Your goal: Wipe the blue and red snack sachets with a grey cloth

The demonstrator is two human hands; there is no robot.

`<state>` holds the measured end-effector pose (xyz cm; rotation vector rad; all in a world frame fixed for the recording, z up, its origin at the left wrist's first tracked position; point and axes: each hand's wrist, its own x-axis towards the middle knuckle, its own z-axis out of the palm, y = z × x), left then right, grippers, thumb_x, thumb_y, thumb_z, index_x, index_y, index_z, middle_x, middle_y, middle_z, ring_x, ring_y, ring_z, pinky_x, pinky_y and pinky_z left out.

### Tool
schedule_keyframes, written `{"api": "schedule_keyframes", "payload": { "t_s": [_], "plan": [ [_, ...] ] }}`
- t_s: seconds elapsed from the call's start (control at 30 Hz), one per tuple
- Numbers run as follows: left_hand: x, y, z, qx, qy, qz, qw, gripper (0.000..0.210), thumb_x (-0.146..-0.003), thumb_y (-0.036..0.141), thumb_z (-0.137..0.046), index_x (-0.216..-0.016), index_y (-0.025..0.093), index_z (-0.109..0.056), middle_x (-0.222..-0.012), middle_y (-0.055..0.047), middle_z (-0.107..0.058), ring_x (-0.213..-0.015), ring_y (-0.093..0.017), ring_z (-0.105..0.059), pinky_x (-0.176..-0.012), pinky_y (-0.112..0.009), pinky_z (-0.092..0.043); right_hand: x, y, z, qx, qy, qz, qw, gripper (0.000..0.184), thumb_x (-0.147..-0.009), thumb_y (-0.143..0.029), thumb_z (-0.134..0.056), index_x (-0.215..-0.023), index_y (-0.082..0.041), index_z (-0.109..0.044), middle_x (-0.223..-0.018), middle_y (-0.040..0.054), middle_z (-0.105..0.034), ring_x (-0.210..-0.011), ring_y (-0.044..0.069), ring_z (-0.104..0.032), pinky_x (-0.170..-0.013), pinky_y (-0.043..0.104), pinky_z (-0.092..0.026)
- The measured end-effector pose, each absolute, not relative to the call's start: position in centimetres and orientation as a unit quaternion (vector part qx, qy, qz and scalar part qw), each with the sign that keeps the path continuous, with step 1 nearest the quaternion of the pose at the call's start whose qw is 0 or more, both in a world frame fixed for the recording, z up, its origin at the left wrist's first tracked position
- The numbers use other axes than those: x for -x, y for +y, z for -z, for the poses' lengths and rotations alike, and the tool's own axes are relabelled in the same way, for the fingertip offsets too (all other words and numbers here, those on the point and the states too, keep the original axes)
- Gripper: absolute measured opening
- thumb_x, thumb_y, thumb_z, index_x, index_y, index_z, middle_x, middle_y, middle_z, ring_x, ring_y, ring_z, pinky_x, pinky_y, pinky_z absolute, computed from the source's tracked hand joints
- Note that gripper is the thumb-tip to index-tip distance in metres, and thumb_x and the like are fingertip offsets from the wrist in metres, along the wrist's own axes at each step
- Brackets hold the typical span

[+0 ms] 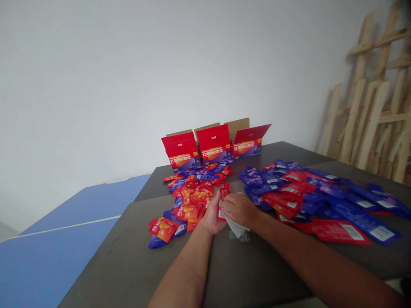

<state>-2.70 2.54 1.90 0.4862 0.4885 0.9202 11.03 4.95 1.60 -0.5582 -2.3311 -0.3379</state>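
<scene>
My left hand is closed around a red sachet, whose top end shows above the fingers. In my right hand is a crumpled pale grey cloth, held against the sachet and hanging down toward the table. Part of the sachet is hidden by the hand and cloth. Left of my hands lies a pile of small red and blue sachets. To the right spreads a larger heap of blue and red sachets, several of them lying flat with white barcode labels showing.
Three red and purple cartons, a left box, a middle box and a right box, stand with raised flaps at the back of the dark table. A blue table adjoins on the left. Wooden frames lean on the wall at right.
</scene>
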Motion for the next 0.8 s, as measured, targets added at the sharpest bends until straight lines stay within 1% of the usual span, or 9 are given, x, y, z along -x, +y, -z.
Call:
{"api": "schedule_keyframes", "payload": {
  "t_s": [0.07,0.17,0.27,0.37,0.5,0.67,0.8],
  "plan": [
    [2.4,2.4,-1.9,-0.238,0.243,-0.447,0.828,0.047,-0.083,0.055,-0.052,-0.091,0.011,-0.065,-0.077,-0.01,-0.069,-0.071,-0.021,-0.066,-0.068,-0.03,-0.047,-11.5,5.6,-1.5,0.26,-0.883,0.126,0.37,0.01,-0.088,-0.023,-0.052,-0.09,-0.019,-0.061,-0.083,0.0054,-0.061,-0.079,0.019,-0.054,-0.071,0.033,-0.042],
    [2.1,2.4,-1.8,-0.249,0.255,-0.464,0.811,0.038,-0.084,0.049,-0.055,-0.085,0.013,-0.065,-0.068,-0.005,-0.066,-0.054,-0.013,-0.059,-0.05,-0.023,-0.039,-12.0,6.5,-1.3,0.31,-0.857,0.116,0.396,0.011,-0.089,-0.023,-0.051,-0.091,-0.019,-0.061,-0.084,0.0061,-0.062,-0.081,0.02,-0.055,-0.072,0.033,-0.043],
    [2.0,2.4,-1.6,-0.267,0.254,-0.456,0.81,0.036,-0.084,0.047,-0.055,-0.091,0.013,-0.065,-0.068,-0.004,-0.065,-0.049,-0.011,-0.055,-0.042,-0.021,-0.032,-12.3,7.1,-1.2,0.346,-0.833,0.095,0.421,0.011,-0.089,-0.022,-0.05,-0.092,-0.018,-0.06,-0.085,0.0062,-0.062,-0.082,0.02,-0.056,-0.074,0.033,-0.044],
    [2.1,2.3,-1.4,-0.284,0.265,-0.448,0.805,0.038,-0.084,0.047,-0.056,-0.096,0.012,-0.064,-0.068,-0.005,-0.065,-0.048,-0.011,-0.054,-0.04,-0.02,-0.03,-12.5,7.5,-1.1,0.387,-0.807,0.078,0.44,0.01,-0.089,-0.021,-0.049,-0.09,-0.018,-0.059,-0.085,0.0062,-0.062,-0.083,0.02,-0.057,-0.076,0.032,-0.044],
    [2.3,2.2,-1.5,-0.284,0.281,-0.444,0.802,0.037,-0.084,0.046,-0.057,-0.096,0.012,-0.064,-0.069,-0.005,-0.065,-0.05,-0.011,-0.055,-0.039,-0.019,-0.032,-13.0,8.2,-1.0,0.42,-0.781,0.057,0.458,0.011,-0.088,-0.021,-0.048,-0.09,-0.019,-0.058,-0.086,0.0062,-0.063,-0.085,0.02,-0.058,-0.077,0.031,-0.045],
    [2.6,2.3,-1.8,-0.252,0.24,-0.453,0.821,0.034,-0.086,0.044,-0.055,-0.093,0.012,-0.064,-0.072,-0.006,-0.065,-0.054,-0.011,-0.056,-0.04,-0.02,-0.033,-13.7,9.5,-0.6,0.452,-0.757,0.05,0.47,0.011,-0.088,-0.023,-0.047,-0.09,-0.019,-0.057,-0.087,0.0066,-0.063,-0.086,0.021,-0.059,-0.078,0.032,-0.045],
    [2.8,2.5,-1.9,-0.236,0.229,-0.464,0.823,0.034,-0.085,0.044,-0.054,-0.096,0.012,-0.064,-0.077,-0.008,-0.066,-0.059,-0.013,-0.059,-0.04,-0.02,-0.034,-13.9,9.6,-0.7,0.448,-0.75,0.053,0.484,0.011,-0.088,-0.024,-0.046,-0.089,-0.019,-0.056,-0.085,0.0064,-0.062,-0.084,0.021,-0.059,-0.077,0.032,-0.045]
  ]
}}
